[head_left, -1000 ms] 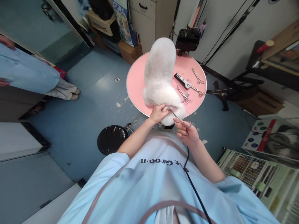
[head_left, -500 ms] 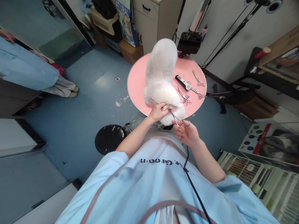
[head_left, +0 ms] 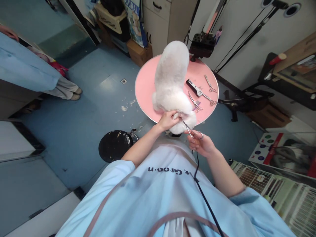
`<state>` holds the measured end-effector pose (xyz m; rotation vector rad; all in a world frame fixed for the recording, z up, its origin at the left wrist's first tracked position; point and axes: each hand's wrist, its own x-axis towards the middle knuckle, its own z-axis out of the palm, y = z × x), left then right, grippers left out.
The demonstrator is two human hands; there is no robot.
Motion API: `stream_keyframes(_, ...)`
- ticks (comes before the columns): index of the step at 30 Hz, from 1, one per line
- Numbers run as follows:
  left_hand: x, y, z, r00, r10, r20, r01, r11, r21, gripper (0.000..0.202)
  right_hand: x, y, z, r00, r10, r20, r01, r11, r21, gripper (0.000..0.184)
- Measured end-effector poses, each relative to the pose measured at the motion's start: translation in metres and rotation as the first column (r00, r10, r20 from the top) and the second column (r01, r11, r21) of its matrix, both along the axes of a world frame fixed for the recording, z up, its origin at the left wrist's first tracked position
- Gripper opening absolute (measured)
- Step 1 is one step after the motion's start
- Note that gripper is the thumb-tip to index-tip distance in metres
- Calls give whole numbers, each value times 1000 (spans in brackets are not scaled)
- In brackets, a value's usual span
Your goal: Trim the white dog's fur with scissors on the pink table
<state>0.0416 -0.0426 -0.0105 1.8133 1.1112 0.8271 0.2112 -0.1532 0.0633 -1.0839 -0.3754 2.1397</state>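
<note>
A fluffy white dog (head_left: 171, 70) is on a round pink table (head_left: 144, 87), its head end nearest me. My left hand (head_left: 169, 120) is closed, pinching a furry white flap at the head that looks like an ear. My right hand (head_left: 201, 143) has its fingers in the rings of a slim scissor-handled metal tool (head_left: 187, 126). The tool's tip is at the pinkish spot beside my left fingertips; whether its jaws are apart there is hidden. Curved scissors (head_left: 194, 101), a black-and-silver clipper (head_left: 194, 88) and more scissors (head_left: 209, 84) lie to the dog's right on the table.
A black round stool (head_left: 115, 146) stands left of me, with white fur tufts (head_left: 124, 108) on the floor. Another person in blue (head_left: 27, 62) stands at far left. A black holder (head_left: 202, 46) is at the table's back edge. A wire cage (head_left: 256, 177) is at right.
My right hand and the tool have shifted slightly right and down, with the tool's tip still at the same spot. My left hand keeps its pinch. The view has turned a little.
</note>
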Motion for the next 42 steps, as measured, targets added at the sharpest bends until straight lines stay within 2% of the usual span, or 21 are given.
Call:
stream_keyframes(3,0,0,1,1000,4,-8,-4,1000,-9,15,-2,0,0,998,-5,59,2,999,44,34)
stream_keyframes(6,-2,2,3,1000,-2,-6,1,1000,-18,16,1,-3,0,999,32,44,-35,997,70,37)
stream_keyframes(9,-4,4,5,1000,0,0,0,999,-37,16,7,-4,-1,997,79,9,-80,996,46,38)
stream_keyframes(12,-4,5,7,1000,-8,15,9,998,-55,17,9,1,-4,997,68,-24,-67,997,24,41)
stream_keyframes(18,-4,5,7,1000,-1,13,2,997,-71,19,6,7,-5,997,56,49,-59,996,64,40)
stream_keyframes(27,-6,4,6,999,-19,41,22,995,-96,19,13,7,-5,996,91,-15,-91,995,36,40)
stream_keyframes(31,-6,3,8,999,-37,34,39,996,-83,23,9,12,-5,996,88,2,-88,995,44,39)
stream_keyframes(36,-9,2,12,998,-61,-5,61,998,-20,23,10,4,0,996,68,53,-72,994,84,40)
stream_keyframes(42,-9,2,13,994,-96,-45,97,995,20,23,11,2,-3,993,106,55,-106,994,7,41)
